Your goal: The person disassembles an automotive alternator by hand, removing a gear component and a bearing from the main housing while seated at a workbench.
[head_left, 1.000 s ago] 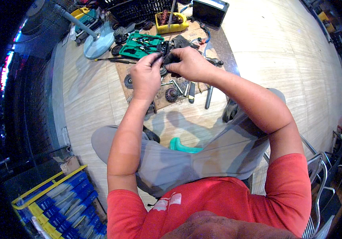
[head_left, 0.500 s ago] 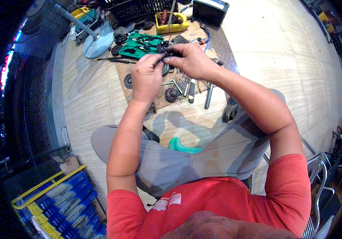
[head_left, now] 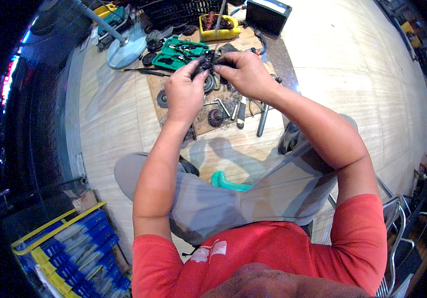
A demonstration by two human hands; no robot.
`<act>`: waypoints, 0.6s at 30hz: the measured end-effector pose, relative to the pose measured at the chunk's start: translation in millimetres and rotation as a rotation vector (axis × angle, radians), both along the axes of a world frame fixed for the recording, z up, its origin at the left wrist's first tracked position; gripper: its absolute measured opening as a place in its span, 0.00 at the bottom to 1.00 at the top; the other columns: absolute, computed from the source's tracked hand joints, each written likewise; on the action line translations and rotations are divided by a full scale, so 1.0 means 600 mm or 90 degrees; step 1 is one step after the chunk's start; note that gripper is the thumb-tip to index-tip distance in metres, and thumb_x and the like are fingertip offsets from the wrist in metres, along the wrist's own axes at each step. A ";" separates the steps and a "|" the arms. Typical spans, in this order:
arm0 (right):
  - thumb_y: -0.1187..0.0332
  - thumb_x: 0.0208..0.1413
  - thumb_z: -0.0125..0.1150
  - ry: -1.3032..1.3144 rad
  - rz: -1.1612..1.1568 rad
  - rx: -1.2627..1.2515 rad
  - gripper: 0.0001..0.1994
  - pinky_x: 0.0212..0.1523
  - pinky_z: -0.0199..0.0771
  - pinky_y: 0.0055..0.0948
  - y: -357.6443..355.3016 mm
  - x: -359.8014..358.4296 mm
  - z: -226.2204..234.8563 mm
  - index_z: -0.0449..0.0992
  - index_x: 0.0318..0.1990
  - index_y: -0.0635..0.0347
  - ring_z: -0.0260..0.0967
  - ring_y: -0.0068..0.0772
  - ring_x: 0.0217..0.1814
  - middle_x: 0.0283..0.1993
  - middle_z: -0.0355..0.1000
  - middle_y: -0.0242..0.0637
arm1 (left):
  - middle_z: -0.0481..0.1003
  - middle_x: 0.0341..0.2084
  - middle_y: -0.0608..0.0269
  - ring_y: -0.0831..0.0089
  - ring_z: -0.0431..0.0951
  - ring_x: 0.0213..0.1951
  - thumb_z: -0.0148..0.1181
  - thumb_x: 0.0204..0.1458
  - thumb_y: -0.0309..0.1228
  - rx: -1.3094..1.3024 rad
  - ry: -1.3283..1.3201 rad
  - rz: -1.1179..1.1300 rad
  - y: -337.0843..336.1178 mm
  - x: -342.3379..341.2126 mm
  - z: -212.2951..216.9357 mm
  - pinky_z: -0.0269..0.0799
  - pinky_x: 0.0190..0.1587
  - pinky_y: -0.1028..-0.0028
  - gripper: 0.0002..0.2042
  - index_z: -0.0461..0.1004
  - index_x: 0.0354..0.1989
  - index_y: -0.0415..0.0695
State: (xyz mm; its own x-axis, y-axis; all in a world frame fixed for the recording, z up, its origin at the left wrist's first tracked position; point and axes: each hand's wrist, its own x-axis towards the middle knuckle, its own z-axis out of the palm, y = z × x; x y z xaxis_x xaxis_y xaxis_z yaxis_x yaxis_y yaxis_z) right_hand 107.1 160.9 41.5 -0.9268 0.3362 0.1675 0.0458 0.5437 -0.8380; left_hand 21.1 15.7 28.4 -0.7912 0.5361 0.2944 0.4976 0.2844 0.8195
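My left hand [head_left: 185,93] is raised above a cardboard sheet, thumb and fingers closed on a small black mechanical part [head_left: 208,60]. From the other side my right hand [head_left: 249,74] pinches at the same part, its thumb near the left fingertips. The part's exact kind is too small and dark to tell. Below the hands lie a dark finned rotor [head_left: 216,117], a round grey disc [head_left: 162,99], bent hex keys [head_left: 221,107] and a yellow-black handled tool [head_left: 241,113]. Just beyond my left hand lies an open green tool case [head_left: 179,53].
Farther off are a yellow tub [head_left: 219,33] of reddish-brown parts, a black battery-like box [head_left: 269,16] and a black crate [head_left: 173,11]. A stand with a round pale-blue base [head_left: 126,52] rises at the left. A metal bar [head_left: 262,120] lies at the cardboard's right.
My hands have turned the black part and drawn slightly apart, so more of it shows between the fingertips. The whole view has shifted a little.
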 end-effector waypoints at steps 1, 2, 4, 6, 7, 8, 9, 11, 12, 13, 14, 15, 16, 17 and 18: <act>0.65 0.52 0.60 0.001 0.002 -0.006 0.11 0.28 0.68 0.30 -0.001 0.000 -0.003 0.78 0.36 0.66 0.67 0.29 0.25 0.23 0.72 0.40 | 0.78 0.30 0.52 0.66 0.80 0.32 0.62 0.45 0.24 0.004 0.003 -0.001 -0.001 -0.001 -0.003 0.72 0.36 0.71 0.14 0.77 0.42 0.41; 0.64 0.50 0.61 0.002 0.004 -0.012 0.11 0.32 0.70 0.36 -0.001 0.000 -0.006 0.78 0.36 0.63 0.70 0.40 0.28 0.25 0.72 0.47 | 0.78 0.30 0.52 0.64 0.79 0.33 0.62 0.45 0.24 0.007 0.006 -0.001 -0.001 -0.003 -0.006 0.72 0.37 0.70 0.13 0.77 0.42 0.41; 0.63 0.48 0.61 -0.007 0.009 -0.009 0.12 0.36 0.72 0.42 -0.002 0.000 -0.007 0.79 0.36 0.61 0.73 0.51 0.31 0.27 0.72 0.53 | 0.77 0.30 0.51 0.60 0.79 0.33 0.61 0.45 0.24 0.005 0.018 -0.001 -0.003 -0.005 -0.012 0.73 0.37 0.68 0.12 0.78 0.40 0.41; 0.63 0.48 0.61 -0.029 0.012 0.010 0.12 0.36 0.72 0.42 0.001 0.000 -0.007 0.79 0.35 0.62 0.73 0.52 0.32 0.28 0.73 0.53 | 0.77 0.30 0.50 0.59 0.79 0.32 0.60 0.45 0.23 -0.007 0.033 -0.005 -0.002 -0.006 -0.013 0.73 0.37 0.67 0.12 0.78 0.40 0.41; 0.64 0.50 0.61 -0.028 0.024 -0.005 0.12 0.32 0.70 0.36 0.001 0.000 -0.010 0.78 0.36 0.65 0.71 0.41 0.29 0.25 0.72 0.47 | 0.78 0.31 0.51 0.62 0.79 0.33 0.60 0.46 0.23 -0.024 0.049 -0.011 -0.002 -0.005 -0.012 0.72 0.38 0.69 0.12 0.77 0.41 0.40; 0.66 0.52 0.61 -0.026 0.035 -0.020 0.12 0.28 0.69 0.30 0.002 -0.001 -0.012 0.78 0.36 0.67 0.68 0.30 0.25 0.23 0.72 0.40 | 0.78 0.31 0.52 0.65 0.79 0.33 0.60 0.46 0.23 -0.041 0.066 -0.016 -0.002 0.000 -0.002 0.72 0.38 0.71 0.12 0.77 0.41 0.39; 0.67 0.53 0.61 -0.023 0.046 -0.034 0.12 0.24 0.67 0.23 0.003 -0.001 -0.014 0.77 0.37 0.69 0.66 0.18 0.22 0.20 0.72 0.33 | 0.79 0.32 0.53 0.68 0.79 0.34 0.60 0.47 0.23 -0.057 0.084 -0.022 -0.003 0.005 0.004 0.72 0.39 0.73 0.12 0.77 0.42 0.37; 0.63 0.50 0.62 -0.077 0.030 -0.115 0.13 0.31 0.71 0.34 0.002 0.001 -0.008 0.78 0.35 0.66 0.71 0.39 0.28 0.24 0.73 0.45 | 0.78 0.32 0.52 0.62 0.78 0.35 0.59 0.47 0.22 -0.062 0.124 -0.046 0.000 0.010 -0.001 0.72 0.40 0.70 0.12 0.77 0.41 0.37; 0.61 0.48 0.62 -0.103 0.022 -0.153 0.14 0.35 0.72 0.40 0.001 0.001 -0.002 0.78 0.35 0.64 0.74 0.49 0.30 0.26 0.74 0.50 | 0.77 0.32 0.51 0.60 0.78 0.35 0.59 0.46 0.22 -0.061 0.146 -0.058 0.001 0.012 -0.002 0.72 0.40 0.69 0.12 0.77 0.41 0.37; 0.61 0.48 0.63 -0.113 0.005 -0.127 0.14 0.34 0.72 0.38 0.001 0.001 -0.004 0.78 0.34 0.64 0.74 0.46 0.29 0.25 0.74 0.50 | 0.77 0.33 0.51 0.57 0.77 0.36 0.58 0.46 0.21 -0.061 0.160 -0.082 -0.002 0.016 0.000 0.71 0.41 0.67 0.12 0.76 0.41 0.38; 0.66 0.53 0.62 -0.045 0.015 -0.045 0.12 0.23 0.65 0.24 -0.001 0.000 -0.011 0.77 0.34 0.69 0.64 0.19 0.21 0.20 0.71 0.33 | 0.77 0.32 0.50 0.56 0.77 0.36 0.59 0.46 0.21 -0.077 0.179 -0.085 -0.003 0.019 0.001 0.71 0.41 0.66 0.12 0.76 0.41 0.38; 0.66 0.52 0.62 -0.055 0.012 -0.059 0.12 0.23 0.65 0.25 0.000 0.000 -0.014 0.77 0.34 0.69 0.64 0.19 0.21 0.19 0.71 0.33 | 0.76 0.32 0.50 0.54 0.77 0.35 0.59 0.45 0.21 -0.069 0.170 -0.090 -0.003 0.020 0.004 0.72 0.39 0.65 0.12 0.76 0.40 0.38; 0.66 0.52 0.62 -0.065 0.010 -0.072 0.12 0.22 0.64 0.26 0.002 -0.001 -0.016 0.78 0.33 0.69 0.63 0.19 0.20 0.19 0.70 0.33 | 0.76 0.31 0.49 0.52 0.77 0.34 0.59 0.45 0.21 -0.061 0.162 -0.095 -0.003 0.019 0.008 0.72 0.37 0.64 0.12 0.75 0.39 0.38; 0.66 0.52 0.62 -0.054 0.016 -0.064 0.11 0.23 0.64 0.26 0.000 -0.003 -0.018 0.78 0.32 0.69 0.63 0.20 0.21 0.19 0.70 0.34 | 0.76 0.32 0.49 0.52 0.77 0.35 0.59 0.45 0.21 -0.055 0.134 -0.084 -0.003 0.021 0.009 0.72 0.37 0.64 0.12 0.75 0.40 0.38; 0.66 0.52 0.62 -0.052 0.012 -0.043 0.11 0.23 0.64 0.27 0.001 -0.004 -0.017 0.78 0.32 0.69 0.63 0.20 0.21 0.19 0.70 0.35 | 0.76 0.32 0.48 0.52 0.77 0.35 0.59 0.45 0.21 -0.050 0.106 -0.072 -0.001 0.025 0.010 0.72 0.37 0.64 0.12 0.75 0.40 0.39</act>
State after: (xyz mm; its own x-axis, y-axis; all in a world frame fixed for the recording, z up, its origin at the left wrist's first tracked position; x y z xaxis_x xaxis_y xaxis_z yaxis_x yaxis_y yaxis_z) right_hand 104.8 161.6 31.3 -0.9428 0.3263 0.0682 0.1059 0.4871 -0.8669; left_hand 35.9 14.9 34.5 -0.6680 0.6455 0.3703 0.6571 0.2781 0.7006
